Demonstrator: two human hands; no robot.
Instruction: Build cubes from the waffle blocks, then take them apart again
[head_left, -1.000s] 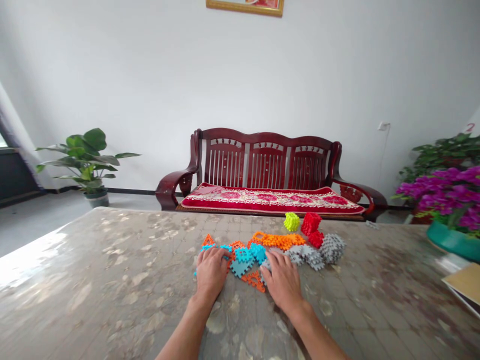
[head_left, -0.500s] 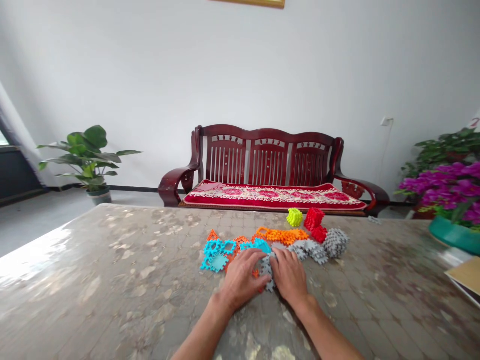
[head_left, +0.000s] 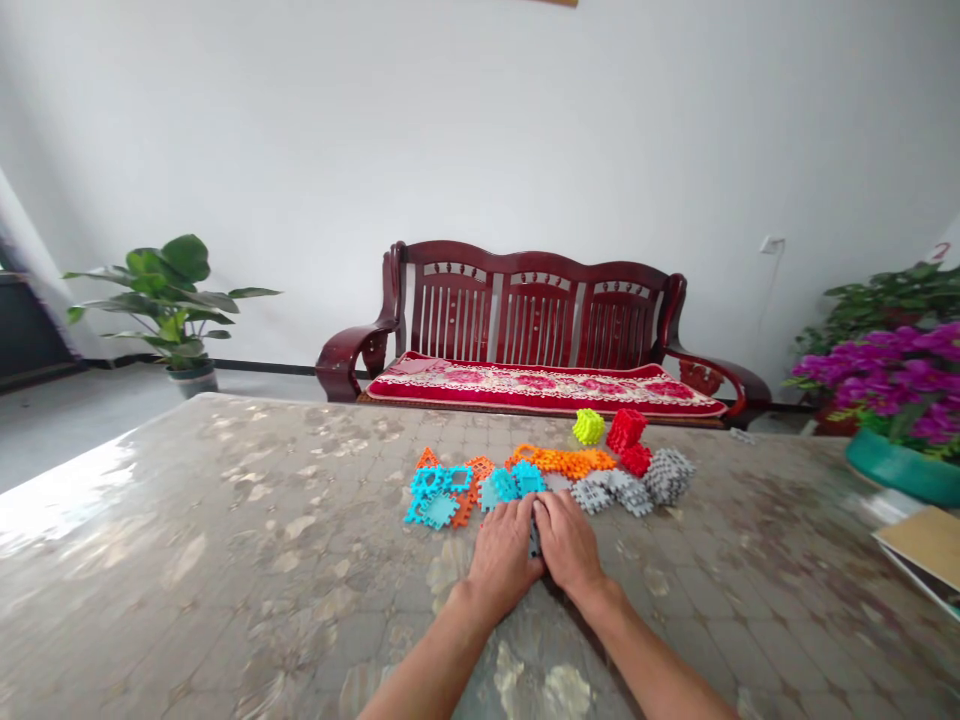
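My left hand [head_left: 501, 550] and my right hand [head_left: 571, 545] are side by side over the table, their fingers curled round grey interlocking plastic tiles [head_left: 535, 541]. Only a narrow strip of grey shows between the palms; the rest is hidden, so I cannot tell how many tiles there are. Just beyond my fingertips lie toothed blue tiles [head_left: 528, 478]. Off to the left are more blue tiles [head_left: 439, 509] and an orange triangle tile [head_left: 427, 458]. Right of my right hand sit loose grey tiles [head_left: 616, 490] and a grey assembled ball-like shape [head_left: 670, 478].
Behind the hands lies a row of orange tiles [head_left: 564, 461], with a yellow-green cube [head_left: 589, 427] and red blocks [head_left: 627, 431] further back. A teal flower pot [head_left: 900, 470] and a cardboard-coloured book [head_left: 921, 545] stand at the right edge. A wooden bench [head_left: 536, 268] is beyond the table.
My hands have come closer together, and the left fingers have closed in. The grey tiles between them are now mostly covered. The view has shifted slightly.
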